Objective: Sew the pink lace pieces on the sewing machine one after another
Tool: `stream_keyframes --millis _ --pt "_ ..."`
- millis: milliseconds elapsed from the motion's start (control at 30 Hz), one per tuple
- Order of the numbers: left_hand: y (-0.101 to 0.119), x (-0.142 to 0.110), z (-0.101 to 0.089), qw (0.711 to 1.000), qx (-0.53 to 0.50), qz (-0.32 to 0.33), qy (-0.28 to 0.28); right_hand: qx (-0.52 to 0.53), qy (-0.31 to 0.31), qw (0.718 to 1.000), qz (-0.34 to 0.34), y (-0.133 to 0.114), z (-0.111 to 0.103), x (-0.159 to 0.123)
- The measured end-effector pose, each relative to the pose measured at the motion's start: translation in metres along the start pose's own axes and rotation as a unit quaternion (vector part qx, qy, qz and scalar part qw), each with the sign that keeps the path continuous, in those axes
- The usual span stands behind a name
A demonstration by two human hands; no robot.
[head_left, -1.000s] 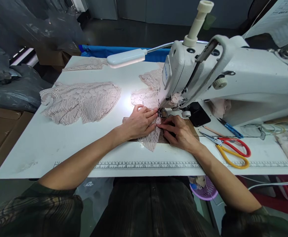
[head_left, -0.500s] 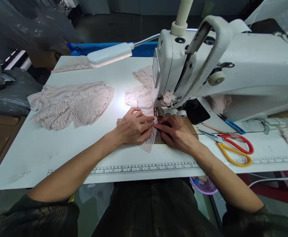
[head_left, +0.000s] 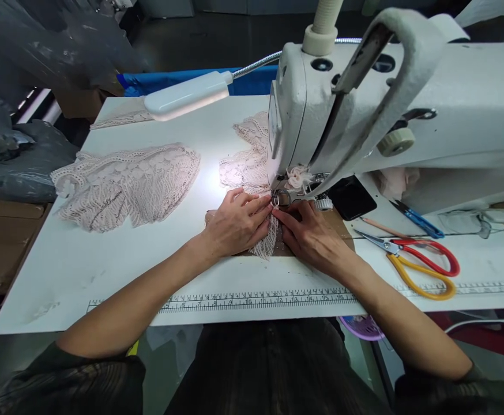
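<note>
A white sewing machine [head_left: 364, 104] stands on the white table [head_left: 105, 271]. A piece of pale pink lace [head_left: 266, 245] lies under its presser foot [head_left: 282, 199] and runs on behind the needle as more lace [head_left: 245, 164]. My left hand [head_left: 234, 222] lies flat on the lace left of the foot, fingers stretched toward the needle. My right hand [head_left: 315, 233] presses the lace's right edge just in front of the foot, fingers together and flat.
A pile of pink lace pieces [head_left: 126, 181] lies at the left of the table. A gooseneck lamp [head_left: 185, 95] lights the work. Red and yellow scissors [head_left: 420, 265], blue snips [head_left: 418, 219] and a pencil lie right. A printed ruler [head_left: 256, 300] runs along the front edge.
The lace strip has fed further under the foot, so less of it hangs toward me. Both hands have kept their places beside the foot while my head leaned closer.
</note>
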State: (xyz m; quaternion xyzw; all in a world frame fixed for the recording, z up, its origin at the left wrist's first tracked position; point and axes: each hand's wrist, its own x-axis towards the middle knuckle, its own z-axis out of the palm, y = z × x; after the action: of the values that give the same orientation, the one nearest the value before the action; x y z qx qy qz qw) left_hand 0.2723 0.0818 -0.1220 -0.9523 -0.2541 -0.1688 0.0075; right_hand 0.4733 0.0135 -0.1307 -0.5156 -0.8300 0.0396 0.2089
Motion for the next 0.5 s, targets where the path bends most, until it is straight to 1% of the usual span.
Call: stream_keyframes --millis 167,300,400,500 --pt "-0.003 0.002 0.003 1.000 0.004 -0.018 -0.004 -0.012 -0.017 0.999 0.026 -0.002 0.000 0.003" --pt "-0.007 0.001 0.008 1.000 -0.020 -0.024 0.002 0.001 -0.016 1.000 0.015 0.000 -0.001 0.000" --pt "-0.009 0.001 0.010 0.999 -0.023 -0.020 0.039 -0.005 -0.013 1.000 0.010 0.002 -0.001 -0.002" --pt "-0.016 0.008 0.008 0.994 0.019 -0.054 0.091 -0.011 -0.013 1.000 0.013 0.001 -0.001 -0.001"
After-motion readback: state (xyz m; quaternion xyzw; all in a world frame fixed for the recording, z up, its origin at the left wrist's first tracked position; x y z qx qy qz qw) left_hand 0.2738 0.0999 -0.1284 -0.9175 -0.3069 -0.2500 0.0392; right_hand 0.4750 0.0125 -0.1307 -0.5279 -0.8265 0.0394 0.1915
